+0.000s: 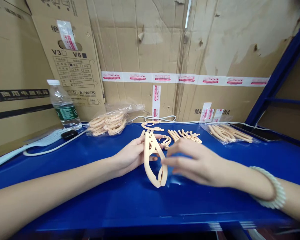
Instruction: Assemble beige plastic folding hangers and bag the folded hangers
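A peach plastic folding hanger stands up over the blue tabletop, its two arms folded down so that their ends meet at the bottom. My left hand grips it near the top, with the fingers behind it. To its right is my right hand, slightly blurred, fingers spread and a fingertip at the edge of the hanger's right arm; whether it touches I cannot tell. Just behind the hands lie loose hanger hooks, a row of straight hanger pieces, several curved pieces and another hanger part.
Clear bags of hanger parts lie at the back left and back right. A water bottle, a dark mouse and a pale keyboard are on the left. A phone lies far right. Cardboard walls the back.
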`<state>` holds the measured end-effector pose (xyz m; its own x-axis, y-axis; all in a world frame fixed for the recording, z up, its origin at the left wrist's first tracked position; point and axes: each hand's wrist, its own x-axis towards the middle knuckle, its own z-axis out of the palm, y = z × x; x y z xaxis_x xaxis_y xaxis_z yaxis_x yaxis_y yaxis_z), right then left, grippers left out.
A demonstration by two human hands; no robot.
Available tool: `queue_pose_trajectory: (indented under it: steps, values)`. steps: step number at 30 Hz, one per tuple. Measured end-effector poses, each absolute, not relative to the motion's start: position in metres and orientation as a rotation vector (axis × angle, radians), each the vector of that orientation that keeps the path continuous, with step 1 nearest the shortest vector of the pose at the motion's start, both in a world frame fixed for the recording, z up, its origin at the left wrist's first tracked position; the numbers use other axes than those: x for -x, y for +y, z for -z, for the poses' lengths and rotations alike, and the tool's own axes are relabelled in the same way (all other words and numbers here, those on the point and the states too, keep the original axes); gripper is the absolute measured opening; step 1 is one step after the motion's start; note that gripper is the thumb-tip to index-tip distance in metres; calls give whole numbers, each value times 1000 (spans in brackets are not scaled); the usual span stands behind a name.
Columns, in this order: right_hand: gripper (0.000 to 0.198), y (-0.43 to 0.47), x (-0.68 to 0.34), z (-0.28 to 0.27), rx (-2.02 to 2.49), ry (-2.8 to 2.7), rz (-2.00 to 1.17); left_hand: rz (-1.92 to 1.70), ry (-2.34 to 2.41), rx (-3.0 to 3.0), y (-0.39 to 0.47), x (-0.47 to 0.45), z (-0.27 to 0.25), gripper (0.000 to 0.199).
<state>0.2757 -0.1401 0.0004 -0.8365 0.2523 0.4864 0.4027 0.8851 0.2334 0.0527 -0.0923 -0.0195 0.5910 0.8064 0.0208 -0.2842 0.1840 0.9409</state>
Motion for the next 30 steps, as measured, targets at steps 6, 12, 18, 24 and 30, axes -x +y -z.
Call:
queue_pose_trajectory:
  steps: [6, 12, 18, 24, 30]
  values:
    - [21, -147, -262, 16, 369, -2647, 675, -824, 547, -1107, -92, -53, 22, 37]
    - [22, -142, -265, 19, 396, -2584, 871, -732, 582, -1375, -97, -52, 27, 27]
    - [27, -144, -264, 22, 621, -2577, 1002, -773, 626, -1410, -99, -52, 30, 34]
    - [32, -145, -266, 23, 729, -2620, 999, -816, 666, -1379, -103, -53, 28, 32]
    - [24, -144, -267, 18, 584, -2575, 1042, -798, 691, -1306, -102, -53, 25, 20]
